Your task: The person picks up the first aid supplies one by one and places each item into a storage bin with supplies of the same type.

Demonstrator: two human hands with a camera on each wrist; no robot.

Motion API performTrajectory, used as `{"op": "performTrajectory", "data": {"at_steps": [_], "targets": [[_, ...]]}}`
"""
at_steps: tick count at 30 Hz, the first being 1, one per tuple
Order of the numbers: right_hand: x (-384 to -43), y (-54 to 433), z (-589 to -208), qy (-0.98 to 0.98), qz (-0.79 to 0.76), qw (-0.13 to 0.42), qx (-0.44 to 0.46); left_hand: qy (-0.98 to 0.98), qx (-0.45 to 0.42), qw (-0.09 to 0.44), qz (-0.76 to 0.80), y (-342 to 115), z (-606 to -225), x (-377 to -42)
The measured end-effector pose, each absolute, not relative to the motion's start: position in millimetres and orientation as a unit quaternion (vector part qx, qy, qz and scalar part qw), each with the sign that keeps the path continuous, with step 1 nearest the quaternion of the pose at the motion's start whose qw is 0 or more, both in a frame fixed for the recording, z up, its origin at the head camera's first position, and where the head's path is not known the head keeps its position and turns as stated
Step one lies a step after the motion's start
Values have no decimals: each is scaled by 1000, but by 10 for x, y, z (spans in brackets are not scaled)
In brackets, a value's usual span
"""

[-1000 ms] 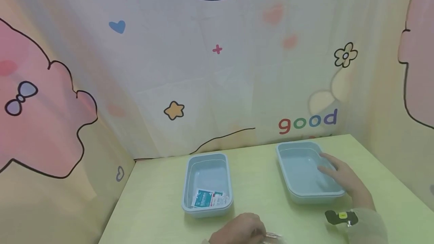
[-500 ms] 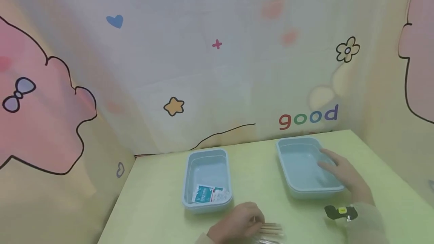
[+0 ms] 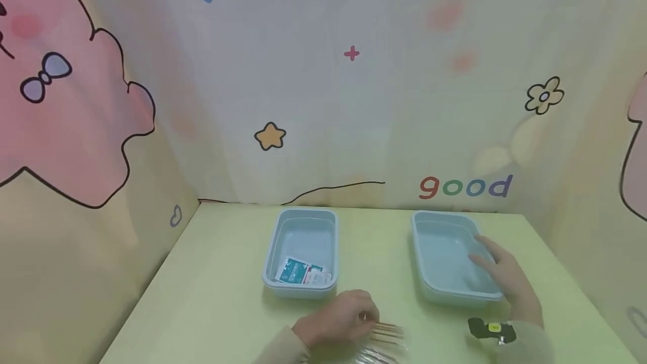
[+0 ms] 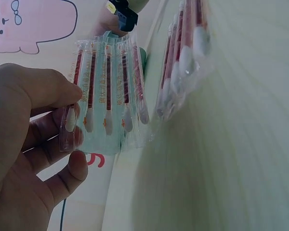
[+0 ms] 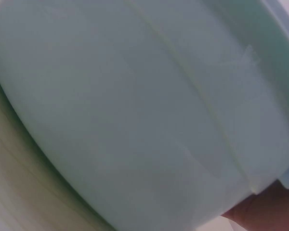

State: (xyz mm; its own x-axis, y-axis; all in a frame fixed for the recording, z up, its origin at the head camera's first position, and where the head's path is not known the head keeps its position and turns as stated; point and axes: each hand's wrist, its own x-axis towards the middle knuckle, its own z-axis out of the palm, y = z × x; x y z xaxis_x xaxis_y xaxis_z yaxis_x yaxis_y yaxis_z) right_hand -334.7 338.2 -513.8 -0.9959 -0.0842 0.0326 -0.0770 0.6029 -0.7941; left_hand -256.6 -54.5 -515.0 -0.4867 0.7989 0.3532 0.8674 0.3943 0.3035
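My left hand (image 3: pixel 341 316) pinches a clear-wrapped strip of cotton swabs (image 4: pixel 108 91) between thumb and fingers. Their stems look filled with dark red-brown liquid, and the white tips point down in the left wrist view. Beside this strip, more wrapped cotton swabs (image 4: pixel 185 60) show close to the table; in the head view they are partly cut off at the bottom edge. My right hand (image 3: pixel 507 277) grips the right side of a light blue tray (image 3: pixel 440 291), thumb over the rim. Its other fingers are mostly hidden behind the tray wall.
A second light blue tray (image 3: pixel 300 292) stands to the left, holding teal-and-white packets (image 3: pixel 298 271) at its near end. Both trays sit on a pale green table (image 3: pixel 202 296). A printed curtain (image 3: pixel 313 100) encloses the table at the back and sides.
My left hand has come up and forward from the bottom edge, bringing the swab strip further into sight. The head view has shifted. My right hand keeps its place on the tray.
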Motion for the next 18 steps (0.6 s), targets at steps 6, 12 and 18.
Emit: {"op": "performTrajectory", "data": {"at_steps": [6,12,18], "targets": [[-3432,3285,-5099,888,-458,12,-42,-838,-498,72,-212,-619,-5069,-2654],[-3385,3355,-5275,881,-472,13,-36,-841,-505,55,-184,-615,-5068,-2687],[-3475,3401,-5263,887,-459,20,-56,-847,-489,43,-202,-576,-5122,-2644]]}}
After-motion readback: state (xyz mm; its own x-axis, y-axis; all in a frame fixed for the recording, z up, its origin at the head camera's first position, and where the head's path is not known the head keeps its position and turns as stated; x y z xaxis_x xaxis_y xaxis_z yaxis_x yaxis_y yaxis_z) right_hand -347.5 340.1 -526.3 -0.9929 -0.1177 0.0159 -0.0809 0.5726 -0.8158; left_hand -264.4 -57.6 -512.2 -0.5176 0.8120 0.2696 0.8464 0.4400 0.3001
